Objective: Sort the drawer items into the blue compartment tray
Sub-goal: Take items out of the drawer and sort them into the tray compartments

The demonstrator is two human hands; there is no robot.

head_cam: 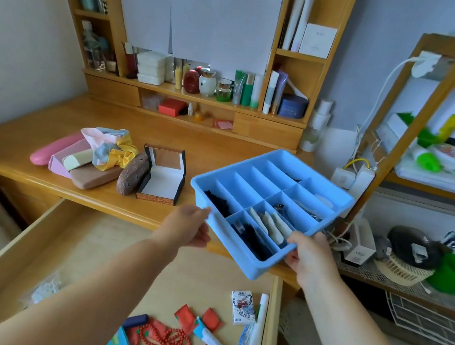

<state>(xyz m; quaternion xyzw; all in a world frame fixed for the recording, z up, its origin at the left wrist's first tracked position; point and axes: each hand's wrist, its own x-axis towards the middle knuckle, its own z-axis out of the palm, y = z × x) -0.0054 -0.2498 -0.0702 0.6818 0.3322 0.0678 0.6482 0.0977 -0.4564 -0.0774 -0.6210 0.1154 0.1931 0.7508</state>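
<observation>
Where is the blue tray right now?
In the head view, right of centre, the blue tray is held by the left hand and right hand above the open drawer.

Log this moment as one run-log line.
both hands: left, right grip blue plastic compartment tray | held above open wooden drawer | tray partly filled

Open drawer (53,241) bare at its left; red beads (172,342) and tubes (214,339) crowd the near right
</observation>
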